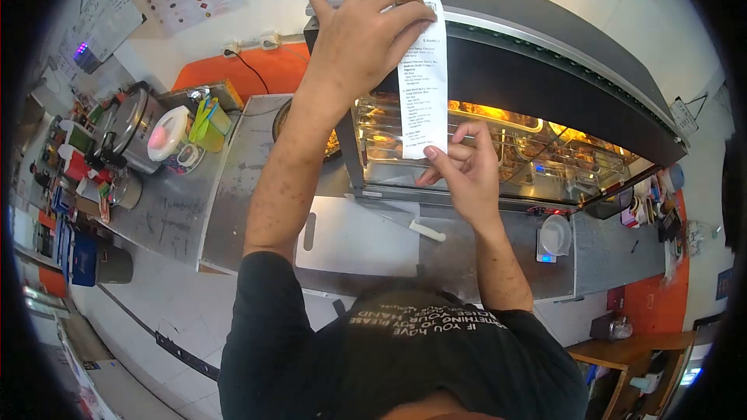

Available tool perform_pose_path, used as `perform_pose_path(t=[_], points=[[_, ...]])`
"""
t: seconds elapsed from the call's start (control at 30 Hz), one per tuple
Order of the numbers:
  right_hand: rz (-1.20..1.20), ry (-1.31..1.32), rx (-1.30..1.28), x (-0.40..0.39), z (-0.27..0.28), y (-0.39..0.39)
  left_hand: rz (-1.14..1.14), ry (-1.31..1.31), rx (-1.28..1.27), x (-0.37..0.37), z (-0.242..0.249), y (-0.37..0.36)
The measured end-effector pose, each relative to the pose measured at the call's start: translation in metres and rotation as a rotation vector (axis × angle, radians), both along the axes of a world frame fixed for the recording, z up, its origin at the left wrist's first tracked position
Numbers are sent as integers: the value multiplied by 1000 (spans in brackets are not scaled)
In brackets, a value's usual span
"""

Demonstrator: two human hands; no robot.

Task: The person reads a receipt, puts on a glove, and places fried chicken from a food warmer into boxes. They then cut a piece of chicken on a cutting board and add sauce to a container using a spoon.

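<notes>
We see a fairly bright, even scene, with a warm orange-yellow glow coming from inside the glass-fronted food warmer (506, 58) right of centre. The receipt (424, 101) at upper centre looks bright white, its smallest print too soft for us to read. A violet light (81, 49) stands out at upper left. The black T-shirt (405, 362) at the bottom is dark with little detail. Fisheye distortion bends the steel counter (245, 163), and black vignetting swallows the corners.
</notes>
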State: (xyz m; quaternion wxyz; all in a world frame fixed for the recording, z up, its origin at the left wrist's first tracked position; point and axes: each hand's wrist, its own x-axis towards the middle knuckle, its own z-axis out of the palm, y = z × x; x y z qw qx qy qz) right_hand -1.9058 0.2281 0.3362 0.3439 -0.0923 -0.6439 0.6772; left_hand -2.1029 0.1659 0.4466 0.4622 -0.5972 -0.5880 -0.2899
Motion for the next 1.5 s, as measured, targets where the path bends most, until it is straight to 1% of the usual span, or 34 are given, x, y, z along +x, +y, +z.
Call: perform_pose_path(t=[0.07, 0.13, 0.37, 0.47, 0.53, 0.67, 0.8, 0.87, 0.93, 1.0, 1.07, 1.1, 1.17, 1.2, 1.27, 1.4, 1.47, 1.5], points=[[19, 6, -1, -2, -5, 0, -43, -53, -20, -3, -5, 1], [9, 17, 6, -3, -12, -2, 5, 10, -3, 1, -6, -4], [28, 65, 69, 3, -25, -12, -38, 15, -82, -3, -9, -19], [41, 95, 50, 6, -27, -22, -78, -1, -132, -5, -9, -24], [54, 97, 51, 8, -31, -23, -104, -34, -222, -5, -8, -27], [82, 76, 84, 10, -34, -22, -158, -36, -215, -3, -9, -27], [79, 56, 104, 10, -37, -22, -128, -58, -257, 0, -8, -26], [84, 83, 41, 10, -38, -24, -115, -45, -259, 0, -8, -23], [79, 74, 15, 11, -36, -27, -36, 8, -243, 5, -9, -21], [77, 68, -13, 14, -30, -29, -3, 18, -246, 8, -10, -20], [67, 4, -30, 17, -25, -29, 33, 28, -246, 11, -12, -18], [76, 5, -30, 16, -30, -26, 76, 36, -234, 14, -14, -18], [109, 25, 73, 14, -43, -19, 130, 41, -224, 19, -14, -17], [123, 26, 73, 15, -42, -18, 160, 41, -222, 21, -14, -18], [-41, -34, 255, 20, -39, -17, 207, 38, -221, 27, -15, -18], [-9, -64, 304, 16, -40, -7, 251, 23, -214, 35, -18, -19], [128, -36, -80, 15, -29, -12, 284, 23, -218, 40, -17, -20], [143, -37, -81, 12, -28, -13, 294, 23, -219, 44, -15, -22]])
